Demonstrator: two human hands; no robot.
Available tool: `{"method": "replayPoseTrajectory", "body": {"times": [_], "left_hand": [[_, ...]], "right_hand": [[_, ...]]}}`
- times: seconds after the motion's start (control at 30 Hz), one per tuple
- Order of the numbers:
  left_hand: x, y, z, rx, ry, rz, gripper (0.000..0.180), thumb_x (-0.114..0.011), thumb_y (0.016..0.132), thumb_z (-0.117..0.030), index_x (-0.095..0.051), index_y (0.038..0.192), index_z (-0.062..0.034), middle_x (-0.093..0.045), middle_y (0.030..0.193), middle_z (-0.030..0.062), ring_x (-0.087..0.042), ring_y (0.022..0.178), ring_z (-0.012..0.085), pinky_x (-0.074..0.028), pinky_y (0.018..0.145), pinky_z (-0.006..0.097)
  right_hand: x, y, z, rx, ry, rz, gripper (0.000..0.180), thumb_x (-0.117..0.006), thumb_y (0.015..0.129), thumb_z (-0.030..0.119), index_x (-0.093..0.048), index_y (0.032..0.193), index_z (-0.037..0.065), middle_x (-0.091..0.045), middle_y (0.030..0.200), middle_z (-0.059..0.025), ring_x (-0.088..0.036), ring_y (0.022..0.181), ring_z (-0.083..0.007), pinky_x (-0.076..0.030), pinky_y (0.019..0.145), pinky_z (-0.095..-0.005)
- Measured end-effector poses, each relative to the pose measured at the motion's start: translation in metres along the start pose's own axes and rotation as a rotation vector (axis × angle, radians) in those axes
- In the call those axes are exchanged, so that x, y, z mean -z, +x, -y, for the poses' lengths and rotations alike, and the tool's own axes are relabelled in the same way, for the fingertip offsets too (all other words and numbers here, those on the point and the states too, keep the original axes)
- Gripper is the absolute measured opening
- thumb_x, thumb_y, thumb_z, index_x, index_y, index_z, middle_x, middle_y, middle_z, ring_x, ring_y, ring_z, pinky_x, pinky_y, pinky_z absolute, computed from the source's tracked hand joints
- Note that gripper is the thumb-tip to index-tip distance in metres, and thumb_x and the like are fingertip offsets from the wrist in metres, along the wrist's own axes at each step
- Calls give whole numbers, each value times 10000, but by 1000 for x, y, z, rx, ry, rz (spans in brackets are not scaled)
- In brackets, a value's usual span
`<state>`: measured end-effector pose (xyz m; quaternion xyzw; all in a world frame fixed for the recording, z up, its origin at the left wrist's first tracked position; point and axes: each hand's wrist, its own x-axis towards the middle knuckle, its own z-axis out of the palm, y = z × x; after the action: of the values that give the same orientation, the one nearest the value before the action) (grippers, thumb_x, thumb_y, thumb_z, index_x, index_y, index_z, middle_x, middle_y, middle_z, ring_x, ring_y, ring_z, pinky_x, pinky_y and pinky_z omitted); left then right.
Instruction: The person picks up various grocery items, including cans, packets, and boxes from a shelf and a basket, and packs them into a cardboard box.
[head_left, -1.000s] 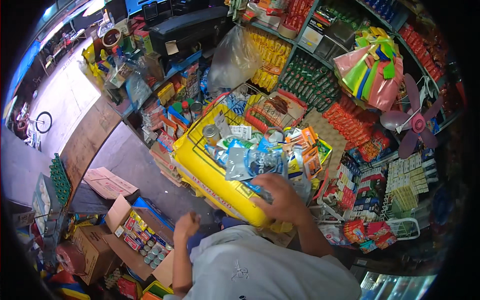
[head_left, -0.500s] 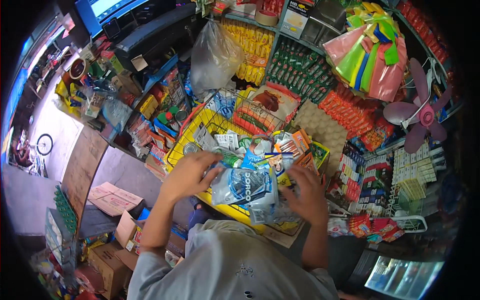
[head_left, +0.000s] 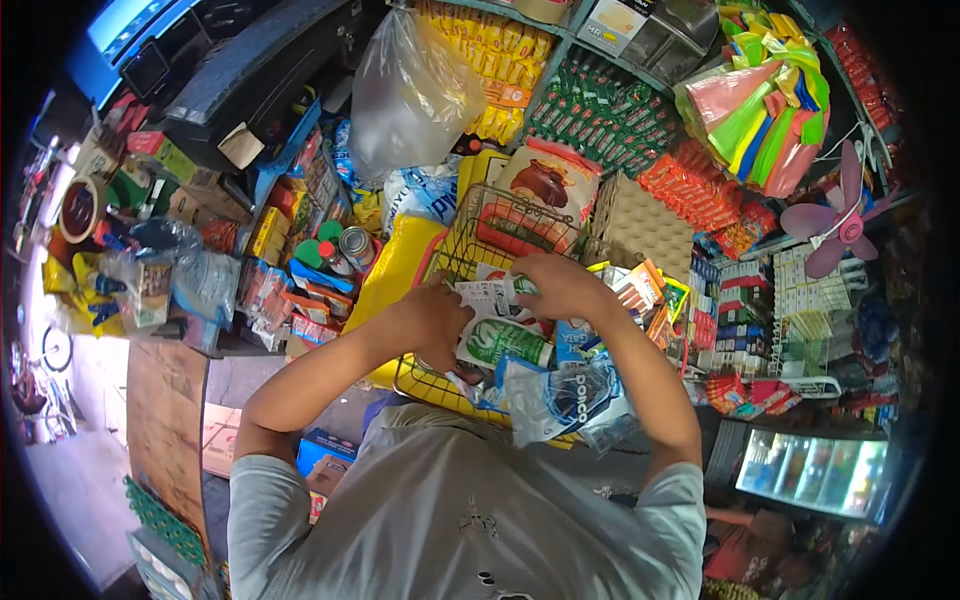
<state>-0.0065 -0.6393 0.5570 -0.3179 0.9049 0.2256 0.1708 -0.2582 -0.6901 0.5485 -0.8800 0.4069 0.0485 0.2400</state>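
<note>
My left hand (head_left: 437,318) is closed at the near left of a wire basket (head_left: 445,390), its curled fingers against the packed goods; what they grip is hidden. Across from it, my right hand (head_left: 562,287) reaches over the basket, fingertips bent on a small green-and-white packet (head_left: 522,286). Between the hands lies a printed white sachet (head_left: 485,299). Just below it is a larger green-and-white packet (head_left: 508,343). A clear and blue plastic package (head_left: 570,398) lies on the near right part of the pile, under my right forearm.
A yellow surface (head_left: 392,280) flanks the basket on the left. Beyond stand a large rice-like sack (head_left: 545,190) and egg trays (head_left: 640,230). A clear plastic bag (head_left: 410,95) hangs overhead. Jars and a can (head_left: 356,243) stand left; a pink fan (head_left: 845,225) is at right.
Both hands have come down into the basket and closer together. My right hand has left the clear and blue package, which now lies farther right in view. The head view has shifted.
</note>
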Motion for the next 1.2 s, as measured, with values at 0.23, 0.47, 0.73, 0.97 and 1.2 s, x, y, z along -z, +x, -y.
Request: {"method": "replayPoseTrajectory", "body": {"times": [0.23,0.47,0.73,0.97,1.2], "left_hand": [[-23,-14,28,-238,172,-192,514,-740,565,-394,-705,969,-79,-638,1051,124,-591,1083,280,-270,1116,453],[-18,-7,35,-305,62,-56,610,-789,559,-369,-681,1047,-19,-644,1066,133,-578,1090,286,-307,1085,448],[-2,4,39,-377,128,79,659,-835,583,-382,-676,1093,4,-654,1116,144,-578,1103,293,-359,1034,431],[-4,30,37,-359,130,88,259,-727,745,-257,-754,881,-39,-700,957,137,-634,1034,294,-420,939,426],[8,46,54,-459,-126,-324,91,-644,771,-103,-727,756,-69,-713,751,119,-714,744,271,-546,628,424]], "right_hand": [[-33,81,5,-209,-62,429,328,-690,741,79,-679,1054,-15,-701,996,-233,-674,957,-406,-545,820,-482],[60,69,13,-210,235,115,220,-665,782,34,-686,999,12,-675,913,-242,-659,868,-406,-522,785,-465],[29,38,5,-238,39,-92,272,-650,750,-35,-705,1008,29,-683,978,-184,-654,912,-373,-529,804,-447],[25,34,2,-261,48,-234,262,-668,812,-15,-707,1065,43,-687,964,-170,-675,851,-352,-549,763,-399],[37,45,16,-414,289,-198,288,-697,850,54,-673,1136,21,-685,1030,-188,-680,872,-345,-536,788,-398]]}}
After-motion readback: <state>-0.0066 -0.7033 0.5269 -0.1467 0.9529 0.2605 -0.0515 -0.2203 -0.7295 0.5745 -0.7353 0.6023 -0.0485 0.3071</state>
